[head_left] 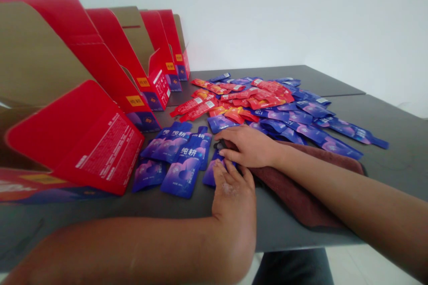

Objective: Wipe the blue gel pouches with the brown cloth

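Note:
My left hand [234, 189] lies over a blue-purple pouch [209, 176], its fingers pressing on the pouch and covering much of it. Touching it from above is my right hand [250, 144], fingers curled round the edge of a brown cloth [301, 200] with dark trim. A small dark piece shows at the right fingertips; I cannot make out what it is. To the left of my hands, several blue pouches [182, 171] with white lettering lie flat and overlap one another.
A heap of red sachets [239, 93] and blue pouches [310, 109] spreads behind my hands on the dark grey table [394, 164]. Open red cartons [100, 142] stand in a row along the left side. A pale wall [284, 13] rises behind the table.

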Action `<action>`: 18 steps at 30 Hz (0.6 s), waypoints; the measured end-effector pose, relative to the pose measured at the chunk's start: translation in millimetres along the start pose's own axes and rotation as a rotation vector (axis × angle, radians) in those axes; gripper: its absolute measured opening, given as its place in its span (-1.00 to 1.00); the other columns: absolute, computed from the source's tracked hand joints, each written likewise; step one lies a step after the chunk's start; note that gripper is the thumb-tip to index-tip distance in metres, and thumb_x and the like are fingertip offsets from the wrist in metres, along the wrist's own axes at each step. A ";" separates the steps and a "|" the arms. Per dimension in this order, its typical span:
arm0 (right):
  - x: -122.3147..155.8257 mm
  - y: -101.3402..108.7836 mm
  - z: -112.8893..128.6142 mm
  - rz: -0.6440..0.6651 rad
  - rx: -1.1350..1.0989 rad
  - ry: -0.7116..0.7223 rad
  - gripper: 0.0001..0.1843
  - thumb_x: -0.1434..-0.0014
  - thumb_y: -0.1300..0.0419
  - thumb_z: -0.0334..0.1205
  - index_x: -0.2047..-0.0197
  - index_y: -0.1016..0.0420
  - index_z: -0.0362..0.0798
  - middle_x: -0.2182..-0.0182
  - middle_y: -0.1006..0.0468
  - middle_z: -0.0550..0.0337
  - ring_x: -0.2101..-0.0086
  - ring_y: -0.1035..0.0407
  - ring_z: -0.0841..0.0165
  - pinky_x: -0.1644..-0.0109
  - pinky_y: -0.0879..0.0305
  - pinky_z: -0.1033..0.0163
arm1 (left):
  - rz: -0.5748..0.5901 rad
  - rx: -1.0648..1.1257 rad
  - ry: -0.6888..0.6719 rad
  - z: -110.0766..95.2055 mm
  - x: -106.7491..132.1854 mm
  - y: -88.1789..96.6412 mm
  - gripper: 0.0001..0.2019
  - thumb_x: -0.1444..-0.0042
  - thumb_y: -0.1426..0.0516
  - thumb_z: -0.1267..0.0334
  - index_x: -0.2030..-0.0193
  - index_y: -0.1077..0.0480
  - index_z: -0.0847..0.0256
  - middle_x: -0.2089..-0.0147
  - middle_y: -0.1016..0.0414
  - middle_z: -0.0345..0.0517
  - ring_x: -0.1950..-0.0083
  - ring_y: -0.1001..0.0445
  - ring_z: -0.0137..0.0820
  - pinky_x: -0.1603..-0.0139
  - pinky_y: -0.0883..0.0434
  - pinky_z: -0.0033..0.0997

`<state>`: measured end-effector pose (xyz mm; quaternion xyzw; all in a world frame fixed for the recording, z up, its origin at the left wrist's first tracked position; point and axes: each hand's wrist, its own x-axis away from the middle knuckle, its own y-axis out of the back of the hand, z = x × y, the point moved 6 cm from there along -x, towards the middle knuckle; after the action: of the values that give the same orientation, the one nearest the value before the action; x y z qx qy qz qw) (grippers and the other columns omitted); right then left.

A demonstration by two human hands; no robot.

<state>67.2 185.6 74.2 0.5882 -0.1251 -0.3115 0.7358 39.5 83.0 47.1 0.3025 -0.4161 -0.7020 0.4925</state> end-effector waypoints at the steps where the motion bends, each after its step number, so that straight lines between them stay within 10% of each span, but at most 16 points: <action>1: 0.0 0.0 0.1 0.000 0.000 0.001 -0.57 -0.22 -0.12 -0.13 -0.12 -0.40 -0.08 0.10 -0.56 -0.01 0.10 -0.42 0.19 0.02 -0.26 0.12 | -0.003 0.003 0.003 0.1 -0.1 0.1 -0.51 -0.20 0.05 0.46 -0.29 -0.20 0.37 -0.19 -0.41 0.32 -0.16 -0.44 -0.04 -0.18 -0.37 0.00; 18: 0.6 0.4 1.2 0.013 0.018 -0.004 -0.57 -0.22 -0.12 -0.12 -0.12 -0.39 -0.07 0.12 -0.56 0.01 0.10 -0.42 0.20 0.02 -0.24 0.13 | -0.022 -0.042 0.004 -0.1 1.3 0.8 -0.51 -0.20 0.07 0.47 -0.29 -0.20 0.39 -0.17 -0.43 0.38 -0.14 -0.45 -0.05 -0.16 -0.39 -0.04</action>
<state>67.1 184.3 74.8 0.5932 -0.1333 -0.3067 0.7323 39.4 81.7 47.8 0.2984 -0.3969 -0.7153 0.4917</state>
